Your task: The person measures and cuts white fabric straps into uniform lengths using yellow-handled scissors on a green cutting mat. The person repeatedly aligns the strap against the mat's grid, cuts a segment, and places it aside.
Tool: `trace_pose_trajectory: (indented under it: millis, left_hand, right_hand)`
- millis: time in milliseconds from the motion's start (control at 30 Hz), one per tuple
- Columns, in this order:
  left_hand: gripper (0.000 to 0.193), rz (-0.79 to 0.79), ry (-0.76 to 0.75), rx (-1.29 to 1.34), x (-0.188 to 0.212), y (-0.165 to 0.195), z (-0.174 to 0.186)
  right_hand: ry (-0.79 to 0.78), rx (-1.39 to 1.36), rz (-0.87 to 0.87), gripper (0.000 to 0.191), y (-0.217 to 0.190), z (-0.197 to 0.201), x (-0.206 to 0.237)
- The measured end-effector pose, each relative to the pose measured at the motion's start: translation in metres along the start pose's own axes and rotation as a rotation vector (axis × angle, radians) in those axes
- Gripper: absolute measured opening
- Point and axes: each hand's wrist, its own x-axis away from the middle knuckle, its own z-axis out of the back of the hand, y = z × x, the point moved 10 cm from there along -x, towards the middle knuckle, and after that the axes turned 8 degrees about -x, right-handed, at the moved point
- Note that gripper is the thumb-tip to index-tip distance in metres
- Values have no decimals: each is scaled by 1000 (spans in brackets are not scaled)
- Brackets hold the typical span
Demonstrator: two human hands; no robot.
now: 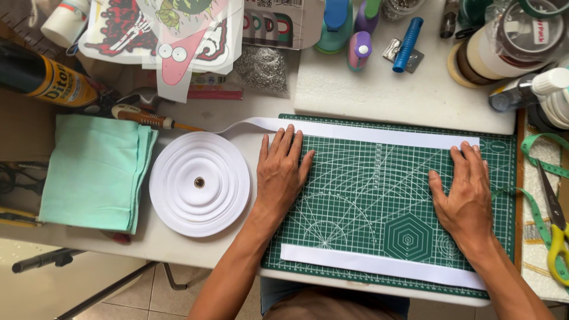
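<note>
Both hands lie flat, fingers spread, on a green cutting mat (367,201), left hand (281,172) and right hand (465,192) pinning the white ribbon strip (379,133) running crosswise along the mat's far edge.

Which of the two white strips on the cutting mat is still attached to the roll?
The far strip, under both hands' fingertips; it runs left to the white roll. The near strip lies loose.

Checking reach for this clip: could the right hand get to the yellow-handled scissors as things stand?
Probably yes. The right hand lies flat on the green cutting mat, holding nothing, and the scissors lie just off the mat's right edge, with only a green measuring tape near them.
</note>
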Motion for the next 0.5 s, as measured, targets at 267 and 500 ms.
trace_pose_trajectory:
  millis: [267,500]
  left_hand:
    - [44,30,-37,21,-10,-4,2]
    - [42,33,-53,-15,-15,-5,5]
  right_hand:
    - [-20,21,-21,61,4,-5,-6]
    - [-35,41,-42,62,8,-9,-9]
